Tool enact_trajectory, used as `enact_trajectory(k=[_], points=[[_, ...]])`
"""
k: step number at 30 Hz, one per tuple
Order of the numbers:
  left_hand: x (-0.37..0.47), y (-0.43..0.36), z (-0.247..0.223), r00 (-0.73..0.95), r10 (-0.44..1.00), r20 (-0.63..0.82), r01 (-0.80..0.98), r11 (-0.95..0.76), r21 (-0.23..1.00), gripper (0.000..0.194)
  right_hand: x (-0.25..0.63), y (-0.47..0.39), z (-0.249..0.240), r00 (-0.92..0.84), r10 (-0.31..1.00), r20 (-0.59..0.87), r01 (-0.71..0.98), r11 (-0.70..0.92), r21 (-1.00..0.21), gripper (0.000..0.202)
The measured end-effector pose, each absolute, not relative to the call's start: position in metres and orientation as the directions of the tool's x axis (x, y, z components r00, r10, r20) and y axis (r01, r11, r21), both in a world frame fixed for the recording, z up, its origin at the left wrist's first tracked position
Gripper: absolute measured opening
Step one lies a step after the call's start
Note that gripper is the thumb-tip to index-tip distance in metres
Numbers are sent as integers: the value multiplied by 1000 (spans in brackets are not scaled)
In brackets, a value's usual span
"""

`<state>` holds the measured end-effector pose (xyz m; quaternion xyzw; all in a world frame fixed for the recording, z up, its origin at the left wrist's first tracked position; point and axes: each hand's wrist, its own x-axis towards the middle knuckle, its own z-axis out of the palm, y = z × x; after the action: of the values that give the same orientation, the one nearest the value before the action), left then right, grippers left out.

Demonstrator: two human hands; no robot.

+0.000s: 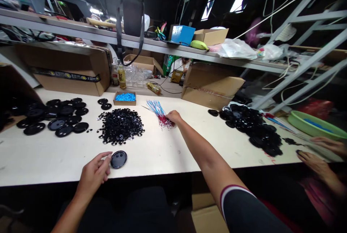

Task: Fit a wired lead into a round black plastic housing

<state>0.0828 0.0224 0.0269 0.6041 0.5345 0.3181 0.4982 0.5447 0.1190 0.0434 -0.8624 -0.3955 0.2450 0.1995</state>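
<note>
At the table's front edge, my left hand (94,171) has its fingers bent against the left rim of a round black plastic disc (118,159) with small holes. The disc looks slightly tilted, gripped at that rim. My right arm is stretched forward, and my right hand (174,116) has its fingers closed at the red end of a bundle of thin blue-and-red wire leads (157,110). Its fingertips are partly hidden. Between the hands and to the left lies a heap of small black ring-like parts (120,126). Behind it stands a small cardboard box of blue pieces (125,97).
Black discs (65,112) lie in a group at left, with another pile (249,124) at right. A co-worker's hands (316,162) work near a green basin (316,124). Cardboard boxes (211,86) line the back under a shelf (159,47) holding a bottle (132,9).
</note>
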Motion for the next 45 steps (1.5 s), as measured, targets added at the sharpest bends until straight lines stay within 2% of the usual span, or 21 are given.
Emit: enact_trajectory(k=[5,12,25,31,37,42,45], points=[[83,23,26,229,963,-143,337,59,940,68,531,115,40,528,777,-343,511,-614,-602,26],[81,23,26,234,956,-177,338,91,937,69,536,103,35,498,757,-422,319,-612,-723,28],[80,22,31,236,946,-222,270,156,950,71,539,69,42,557,734,-390,-87,-415,-906,31],[80,25,35,239,929,-282,247,222,943,73,517,42,57,586,761,-279,-154,-233,-960,21],[75,32,33,280,908,-312,201,263,944,74,480,28,95,652,758,-24,-78,35,-996,21],[76,32,55,261,922,-286,177,246,953,68,410,9,121,557,824,105,-25,143,-989,24],[84,31,88,329,917,-225,156,182,971,58,355,-7,128,462,872,160,35,163,-986,21]])
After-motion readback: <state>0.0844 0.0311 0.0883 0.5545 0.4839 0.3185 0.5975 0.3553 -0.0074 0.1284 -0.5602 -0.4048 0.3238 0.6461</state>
